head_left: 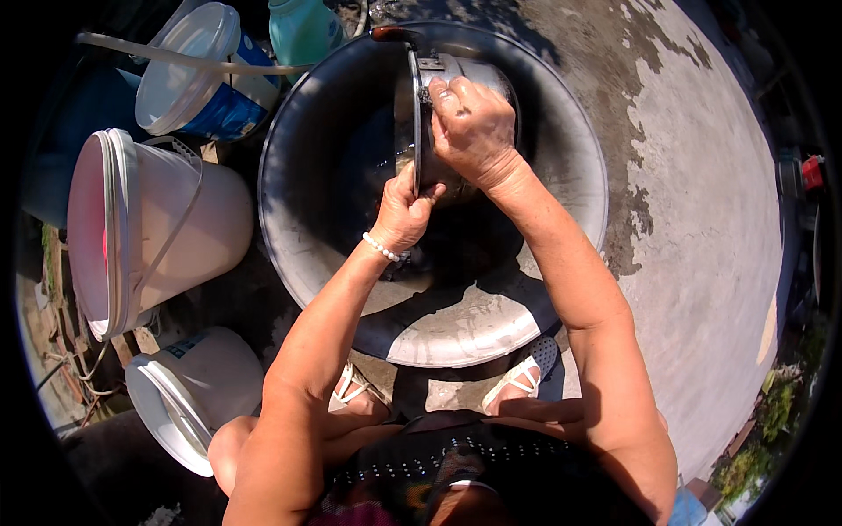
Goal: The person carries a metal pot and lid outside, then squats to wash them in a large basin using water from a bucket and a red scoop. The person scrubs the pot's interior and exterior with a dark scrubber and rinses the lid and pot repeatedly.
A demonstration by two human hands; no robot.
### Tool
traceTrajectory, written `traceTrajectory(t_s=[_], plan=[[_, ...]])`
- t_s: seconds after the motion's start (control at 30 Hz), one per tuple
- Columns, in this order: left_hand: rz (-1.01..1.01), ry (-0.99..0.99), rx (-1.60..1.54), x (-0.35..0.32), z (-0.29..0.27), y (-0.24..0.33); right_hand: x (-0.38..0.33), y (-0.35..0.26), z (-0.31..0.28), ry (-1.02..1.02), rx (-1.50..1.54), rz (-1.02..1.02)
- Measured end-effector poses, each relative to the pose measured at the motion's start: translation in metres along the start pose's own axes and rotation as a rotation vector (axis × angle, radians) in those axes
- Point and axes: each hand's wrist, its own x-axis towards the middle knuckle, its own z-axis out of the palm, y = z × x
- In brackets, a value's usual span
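A metal pot point(478, 70) is tipped on its side inside a large round metal basin point(574, 167), its mouth facing left. A brown handle point(392, 34) juts out at its far rim. My left hand point(405, 209), with a white bead bracelet at the wrist, pinches the near part of the pot's rim. Curled into a fist, my right hand point(476, 127) presses on the pot's outer wall close to the rim. Whatever it holds is hidden, though a small dark bit shows by its fingers. Deep shadow covers the basin's bottom.
On the left, a large pale bucket point(197, 210) lies tilted, with a smaller white bucket point(215, 364) nearer me. Behind them are a white-and-blue bucket point(237, 101) and a turquoise container point(303, 35). A pale hose point(189, 60) crosses there. Partly wet concrete point(693, 184) stretches right.
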Motion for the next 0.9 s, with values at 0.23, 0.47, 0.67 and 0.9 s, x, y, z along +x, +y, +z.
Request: traceTrajectory(t_s=[0.23, 0.47, 0.67, 0.9], plan=[[-0.012, 0.011, -0.087, 0.001, -0.005, -0.010, -0.006, -0.015, -0.009, -0.045, 0.119, -0.002], [-0.010, 0.033, -0.037, 0.005, 0.016, 0.004, 0.020, 0.021, 0.016, 0.006, 0.035, 0.161], [-0.060, 0.026, -0.068, -0.001, -0.002, -0.022, -0.036, -0.030, -0.013, -0.042, 0.081, 0.047], [-0.027, 0.019, -0.025, 0.001, 0.012, -0.008, 0.018, 0.039, 0.006, -0.075, -0.006, 0.456]])
